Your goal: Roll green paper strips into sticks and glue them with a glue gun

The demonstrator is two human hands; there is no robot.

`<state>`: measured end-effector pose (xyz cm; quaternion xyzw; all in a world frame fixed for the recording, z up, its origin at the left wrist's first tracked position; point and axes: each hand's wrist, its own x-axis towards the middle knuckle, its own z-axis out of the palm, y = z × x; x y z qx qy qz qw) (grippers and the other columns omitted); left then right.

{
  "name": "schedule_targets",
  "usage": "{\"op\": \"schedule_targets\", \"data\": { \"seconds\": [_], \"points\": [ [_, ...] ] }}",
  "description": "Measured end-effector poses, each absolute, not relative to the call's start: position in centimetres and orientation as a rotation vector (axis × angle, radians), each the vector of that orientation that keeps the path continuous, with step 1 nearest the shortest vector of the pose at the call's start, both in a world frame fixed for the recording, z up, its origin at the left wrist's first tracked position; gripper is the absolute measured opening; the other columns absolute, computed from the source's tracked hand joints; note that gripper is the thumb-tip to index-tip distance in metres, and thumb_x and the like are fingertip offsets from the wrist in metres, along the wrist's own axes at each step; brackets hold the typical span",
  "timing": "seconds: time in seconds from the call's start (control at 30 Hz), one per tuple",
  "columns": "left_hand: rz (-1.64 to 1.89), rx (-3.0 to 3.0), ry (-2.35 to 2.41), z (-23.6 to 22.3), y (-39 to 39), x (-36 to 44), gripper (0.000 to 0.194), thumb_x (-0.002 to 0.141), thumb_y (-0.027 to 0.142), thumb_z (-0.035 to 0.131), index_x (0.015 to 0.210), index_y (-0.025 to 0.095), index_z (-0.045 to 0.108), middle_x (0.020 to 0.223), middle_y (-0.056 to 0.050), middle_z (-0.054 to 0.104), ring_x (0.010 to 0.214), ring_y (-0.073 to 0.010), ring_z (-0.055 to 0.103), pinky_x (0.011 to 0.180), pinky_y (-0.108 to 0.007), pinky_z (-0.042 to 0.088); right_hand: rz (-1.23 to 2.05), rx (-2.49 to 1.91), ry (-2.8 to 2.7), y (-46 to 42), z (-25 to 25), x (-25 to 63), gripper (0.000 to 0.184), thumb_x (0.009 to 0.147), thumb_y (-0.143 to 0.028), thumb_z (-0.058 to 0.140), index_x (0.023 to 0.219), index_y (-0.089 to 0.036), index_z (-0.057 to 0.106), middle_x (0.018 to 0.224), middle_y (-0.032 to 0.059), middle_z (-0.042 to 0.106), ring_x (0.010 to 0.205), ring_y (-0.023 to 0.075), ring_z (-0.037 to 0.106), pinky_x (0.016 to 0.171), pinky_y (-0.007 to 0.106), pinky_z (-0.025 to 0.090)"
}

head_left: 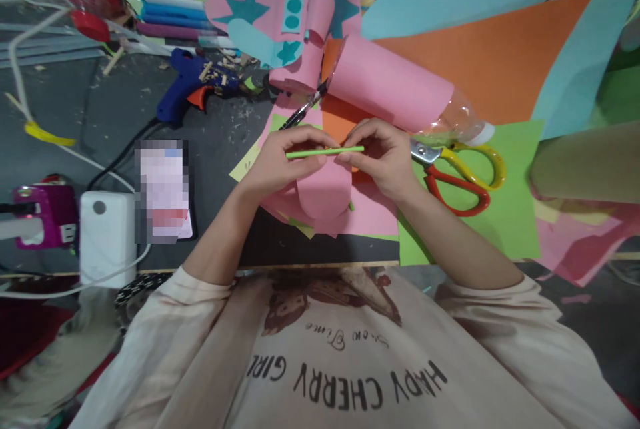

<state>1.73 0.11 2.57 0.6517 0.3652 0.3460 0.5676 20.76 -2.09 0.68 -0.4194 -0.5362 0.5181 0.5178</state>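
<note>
Near edge, 6 o'clock: rounded pink paper piece [325,195], just below the strip, lying over other pink paper.
Green strip: thin bright-green stick-like piece, probably rolled or folded paper [300,153], at the centre of the clock; roughly level, above the pink paper, spanning both hands.
Left hand: thumb and fingers [273,162] pinching the strip along its left part; grasping, not clenched.
Right hand: thumb and fingertips [387,155] pinching near the strip's right end, tip sticking out.
Weight: very light, I'd judge.
Stiffness: fairly stiff lengthwise, likely to crease or flatten if squeezed.
Slip: low if paper; may roll between fingertips.
Best hold: light pinch near each end, thumbs on the near side, middle unpressed.
Scissors, 3 o'clock: steel blades, yellow and red handles [425,152], beside the right hand, partly on a lime-green paper sheet [510,229].
Pen, 11 o'clock: slim, black and clear [305,111], lying slanted beyond the left hand.
Bottle, 1 o'clock: clear plastic, wrapped in pink paper [390,85], on its side; light, the paper could dent.
Glue gun, 10 o'clock: blue plastic, orange trigger [175,92], on the dark tabletop [220,119]; hot or cold, can't tell.
Farther, 1–2 o'clock: large orange paper sheet [500,49], flat and floppy.
</note>
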Motion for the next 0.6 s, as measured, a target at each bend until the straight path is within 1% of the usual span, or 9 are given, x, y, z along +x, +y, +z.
{"op": "schedule_targets", "data": {
  "seconds": [0.1,0.23,0.47,0.6],
  "points": [
    [0.859,1.497,0.899,2.3,0.2,1.8,0.019,0.074,0.036,0.077,0.084,0.02,0.072,0.086,-0.002,0.073,0.077,-0.0136,0.068,0.071,-0.025,0.056,1.228,-0.987,-1.286,-2.1,0.6,20.9,0.032,0.07,-0.045,0.084,0.074,-0.021,0.063,0.07,-0.0038,0.059,0.062,0.0089,0.053,0.057,0.027,0.042],
    [0.97,1.512,0.903,1.8,0.4,1.8,0.027,0.07,0.042,0.082,0.077,0.019,0.07,0.074,0.0,0.069,0.067,-0.0117,0.064,0.062,-0.025,0.053,1.21,-1.032,-1.287,-2.0,0.7,21.0,0.034,0.069,-0.047,0.083,0.073,-0.021,0.062,0.07,-0.0042,0.057,0.06,0.0084,0.052,0.054,0.026,0.043],
    [1.109,1.526,0.851,1.1,0.9,1.6,0.031,0.071,0.046,0.083,0.075,0.022,0.064,0.069,0.004,0.06,0.062,-0.0071,0.055,0.056,-0.025,0.046,1.178,-1.078,-1.227,-1.7,0.8,21.1,0.041,0.067,-0.057,0.081,0.074,-0.023,0.059,0.071,-0.0051,0.055,0.055,0.0067,0.052,0.048,0.024,0.045],
    [1.271,1.447,0.889,0.6,1.4,1.4,0.039,0.069,0.05,0.083,0.073,0.023,0.056,0.066,0.005,0.053,0.058,-0.0072,0.051,0.053,-0.025,0.043,1.152,-1.048,-1.176,-1.3,0.8,21.3,0.039,0.066,-0.053,0.083,0.073,-0.023,0.059,0.069,-0.0058,0.056,0.051,0.0063,0.052,0.044,0.023,0.045]
  ]
}}
